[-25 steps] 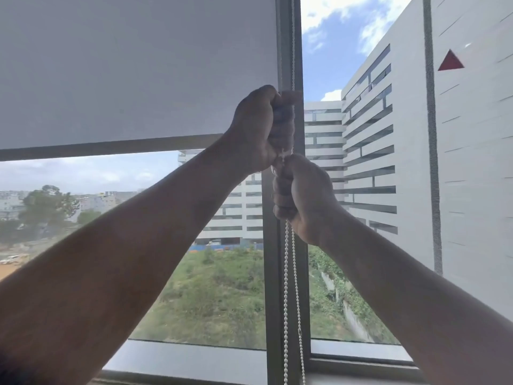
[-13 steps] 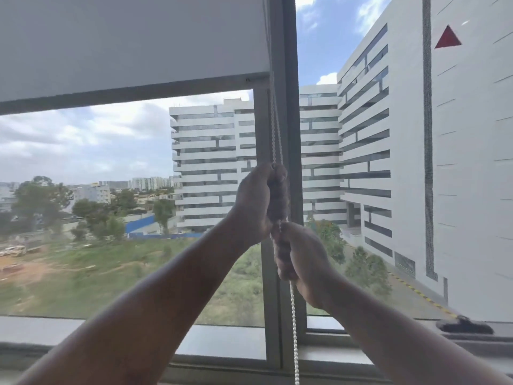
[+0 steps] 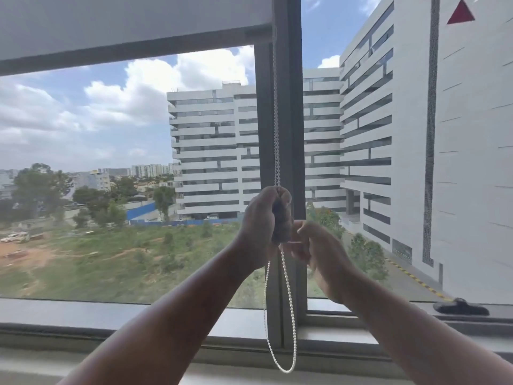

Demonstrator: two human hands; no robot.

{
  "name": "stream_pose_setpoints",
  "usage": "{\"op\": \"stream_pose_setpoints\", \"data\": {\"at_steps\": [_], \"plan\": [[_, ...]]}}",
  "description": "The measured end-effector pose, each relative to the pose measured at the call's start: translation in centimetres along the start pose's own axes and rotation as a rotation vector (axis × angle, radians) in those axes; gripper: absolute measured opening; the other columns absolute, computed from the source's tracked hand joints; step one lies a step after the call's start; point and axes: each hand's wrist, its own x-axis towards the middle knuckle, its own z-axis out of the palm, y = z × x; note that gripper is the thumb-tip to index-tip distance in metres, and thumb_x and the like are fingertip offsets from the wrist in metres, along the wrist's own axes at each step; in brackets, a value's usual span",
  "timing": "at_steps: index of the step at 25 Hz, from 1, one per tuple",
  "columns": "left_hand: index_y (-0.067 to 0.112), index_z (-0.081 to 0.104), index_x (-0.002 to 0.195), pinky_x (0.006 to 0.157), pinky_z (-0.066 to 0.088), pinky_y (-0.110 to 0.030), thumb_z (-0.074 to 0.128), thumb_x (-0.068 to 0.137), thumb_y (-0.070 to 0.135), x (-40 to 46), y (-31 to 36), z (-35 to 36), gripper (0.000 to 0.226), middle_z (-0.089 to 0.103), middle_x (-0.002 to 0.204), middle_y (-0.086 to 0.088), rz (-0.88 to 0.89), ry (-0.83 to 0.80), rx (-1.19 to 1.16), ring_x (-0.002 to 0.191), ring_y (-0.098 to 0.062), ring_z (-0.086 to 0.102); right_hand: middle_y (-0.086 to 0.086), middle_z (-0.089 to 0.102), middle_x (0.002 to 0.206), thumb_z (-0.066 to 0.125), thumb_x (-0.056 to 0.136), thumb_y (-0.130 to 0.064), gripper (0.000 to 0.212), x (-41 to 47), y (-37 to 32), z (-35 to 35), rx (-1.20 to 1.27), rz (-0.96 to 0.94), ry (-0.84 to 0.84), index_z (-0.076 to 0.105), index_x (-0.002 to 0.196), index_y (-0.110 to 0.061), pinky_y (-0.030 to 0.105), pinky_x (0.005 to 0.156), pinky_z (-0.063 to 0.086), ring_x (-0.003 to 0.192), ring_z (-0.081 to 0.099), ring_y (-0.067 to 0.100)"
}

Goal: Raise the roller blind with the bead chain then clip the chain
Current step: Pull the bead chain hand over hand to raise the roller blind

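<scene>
Fingers of left hand hide gripped bead chain.

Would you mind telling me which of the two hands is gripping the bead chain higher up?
The left hand, fisted round the bead chain against the window frame; the right hand sits lower, beside it.

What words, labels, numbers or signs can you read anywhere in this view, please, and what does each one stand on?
No legible words, brands or numbers anywhere.
Red triangle: a plain shape with no lettering, high on the white building wall outside.
Roller blind, bead chain and window frame: no label or print visible.
Distant buildings: too small and blurred to show any signage.
</scene>
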Motion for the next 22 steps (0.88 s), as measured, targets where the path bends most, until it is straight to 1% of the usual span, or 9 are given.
{"op": "stream_pose_setpoints", "data": {"at_steps": [2,4,8,11,14,17,19,20,22], "plan": [[0.018,0.041,0.065,0.036,0.021,-0.014,0.030,0.089,0.011,-0.2,0.2,0.2,0.028,0.035,0.044,0.011,0.011,-0.030,0.014,0.034,-0.006,0.021,0.015,0.070,0.089,0.040,0.091,-0.006,0.032,1.5,-3.6,0.1,0.119,-0.113,0.038,0.071,0.083,-0.010,0.046,0.092,0.042,0.087,0.058,0.027],[0.022,0.042,0.063,0.036,0.017,-0.015,0.037,0.085,0.016,-0.3,0.4,0.5,0.024,0.029,0.046,0.011,0.007,-0.046,0.027,0.036,-0.006,0.018,0.013,0.077,0.090,0.040,0.090,-0.004,0.031,3.1,-7.6,0.5,0.257,-0.166,0.043,0.072,0.093,-0.006,0.045,0.085,0.049,0.084,0.069,0.028],[0.023,0.039,0.059,0.036,0.015,-0.015,0.041,0.079,0.018,-0.6,0.4,1.0,0.021,0.024,0.046,0.010,-0.020,-0.035,-0.017,0.036,-0.007,0.015,0.013,0.077,0.081,0.040,0.094,-0.008,0.034,4.4,-12.3,1.6,0.349,-0.084,-0.068,0.072,0.103,-0.001,0.042,0.079,0.054,0.073,0.073,0.027],[0.025,0.024,0.067,0.036,0.016,-0.015,0.041,0.086,0.023,-0.9,0.5,0.9,0.025,0.023,0.045,0.010,-0.033,-0.073,0.018,0.038,-0.009,0.012,0.004,0.054,0.060,0.035,0.093,-0.004,0.034,4.5,-12.8,2.3,0.338,-0.034,-0.084,0.069,0.095,-0.001,0.028,0.050,0.038,0.047,0.043,0.015],[0.021,0.019,0.070,0.040,0.012,-0.019,0.040,0.086,0.024,-0.6,0.5,0.4,0.026,0.023,0.046,0.010,-0.049,-0.098,0.076,0.041,-0.012,0.011,-0.003,0.032,0.052,0.032,0.087,-0.005,0.032,4.5,-13.1,2.8,0.295,-0.034,-0.056,0.056,0.068,-0.014,0.024,0.045,0.020,0.044,0.019,0.013],[0.014,0.053,0.061,0.042,0.029,-0.022,0.043,0.080,0.022,-1.0,0.5,-0.8,0.023,0.046,0.050,-0.003,-0.062,-0.210,0.372,0.041,-0.016,0.037,-0.006,0.021,0.050,0.032,0.084,-0.006,0.031,4.3,-13.2,2.5,0.270,-0.057,-0.027,0.047,0.060,-0.020,0.028,0.049,0.009,0.045,0.010,0.013],[0.000,0.070,0.088,0.061,0.052,-0.028,0.043,0.081,0.023,-1.1,1.5,-1.5,0.035,0.073,0.077,-0.018,-0.100,-0.247,0.635,0.066,-0.024,0.066,-0.006,0.020,0.049,0.031,0.083,-0.006,0.031,4.1,-13.2,2.4,0.249,-0.065,-0.025,0.045,0.059,-0.020,0.029,0.050,0.008,0.044,0.009,0.013],[-0.003,0.069,0.099,0.075,0.055,-0.032,0.044,0.085,0.023,-0.6,2.6,-1.8,0.039,0.077,0.093,-0.017,-0.092,-0.221,0.697,0.082,-0.023,0.071,-0.006,0.021,0.048,0.032,0.082,-0.006,0.031,4.1,-13.3,2.3,0.242,-0.069,-0.023,0.045,0.058,-0.020,0.030,0.051,0.008,0.044,0.010,0.014],[0.002,0.068,0.105,0.093,0.052,-0.040,0.044,0.090,0.018,1.3,6.3,-1.5,0.032,0.077,0.100,-0.005,0.046,-0.139,0.685,0.092,-0.015,0.070,-0.005,0.025,0.049,0.035,0.082,-0.006,0.033,4.0,-13.3,2.2,0.229,-0.079,0.002,0.048,0.055,-0.021,0.033,0.055,0.009,0.047,0.012,0.014]]}}
